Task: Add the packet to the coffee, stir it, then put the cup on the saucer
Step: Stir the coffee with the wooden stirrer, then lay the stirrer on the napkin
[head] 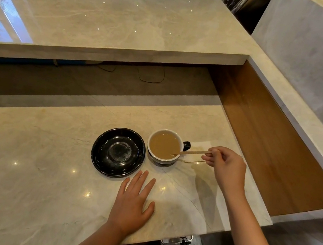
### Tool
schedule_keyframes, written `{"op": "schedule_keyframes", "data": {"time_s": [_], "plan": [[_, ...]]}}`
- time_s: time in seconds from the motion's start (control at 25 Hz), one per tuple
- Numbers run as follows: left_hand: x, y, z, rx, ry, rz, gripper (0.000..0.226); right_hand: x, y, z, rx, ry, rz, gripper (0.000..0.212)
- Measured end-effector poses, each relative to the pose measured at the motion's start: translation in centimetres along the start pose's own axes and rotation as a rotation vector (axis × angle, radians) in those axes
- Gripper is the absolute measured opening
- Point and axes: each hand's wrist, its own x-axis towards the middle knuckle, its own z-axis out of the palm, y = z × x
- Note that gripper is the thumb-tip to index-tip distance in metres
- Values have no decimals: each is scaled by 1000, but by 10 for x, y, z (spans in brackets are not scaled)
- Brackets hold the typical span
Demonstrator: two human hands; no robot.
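my right hand fingers pinch the stirrer, slanting left into the cup; saucer just left; left hand spread flat.

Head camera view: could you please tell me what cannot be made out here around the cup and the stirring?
- Stirrer tip: sunk in the opaque coffee, head view.
- Packet: only white paper shows beyond the cup, partly behind the right hand and stirrer; no print readable.
- Cup handle: mostly hidden by the cup body.
- Saucer marks: residue or glare, unclear.
- Left hand: palm side hidden against the counter.
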Motion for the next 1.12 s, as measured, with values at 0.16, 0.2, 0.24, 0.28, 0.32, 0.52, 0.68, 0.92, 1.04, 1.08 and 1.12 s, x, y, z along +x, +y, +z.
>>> {"op": "schedule_keyframes", "data": {"time_s": [0.16,0.2,0.24,0.28,0.32,0.52,0.68,0.92,1.04,1.08,1.12], "plan": [[0,0,0,-6,6,2,60,5,-2,-25,86,38,-4,19],[0,0,0,-6,5,3,60,6,-3,-32,104,52,-23,18],[0,0,0,-6,5,3,60,6,-3,-38,107,67,-51,17],[0,0,0,-5,4,2,60,6,-1,-44,86,81,-90,16],[0,0,1,-5,3,1,60,5,2,-48,39,89,-134,17],[0,0,0,-10,10,4,60,5,36,-40,-421,-35,-587,19],[-1,0,0,-19,19,9,60,2,64,-29,-662,-139,-877,22],[0,1,0,-12,8,1,60,-13,93,-26,-754,-184,-929,20],[0,1,0,-8,7,1,60,-16,104,-26,-761,-235,-903,26],[0,1,0,-8,10,2,60,-17,108,-25,-758,-244,-897,29],[0,1,0,-9,13,2,60,-19,110,-25,-756,-248,-888,34]]}}
